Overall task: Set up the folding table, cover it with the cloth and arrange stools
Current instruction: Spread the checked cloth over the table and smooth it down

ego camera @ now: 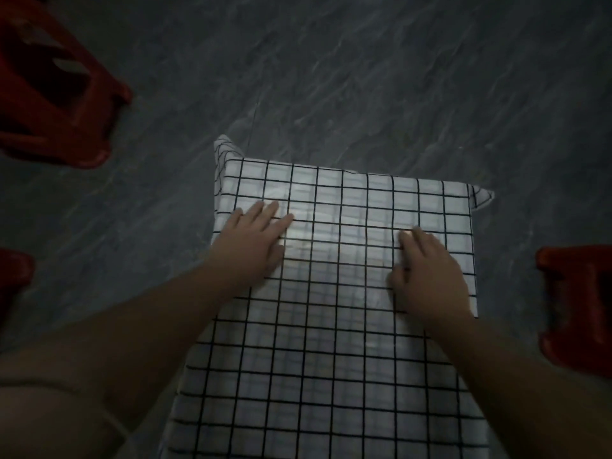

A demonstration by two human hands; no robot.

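Observation:
A white cloth with a black grid (334,326) covers the small table, hiding the top; its corners hang over the far left and far right edges. My left hand (255,240) lies flat on the cloth near the table's left edge, fingers straight. My right hand (430,273) rests palm down on the cloth toward the right edge, fingers slightly bent. A red plastic stool (56,94) lies tipped on the floor at the upper left. A second red stool (576,306) stands right of the table. Part of a third red stool (13,279) shows at the left edge.
Dark grey marbled floor (364,77) surrounds the table, with open floor beyond its far edge. The scene is dim. My knee (49,419) shows at the bottom left.

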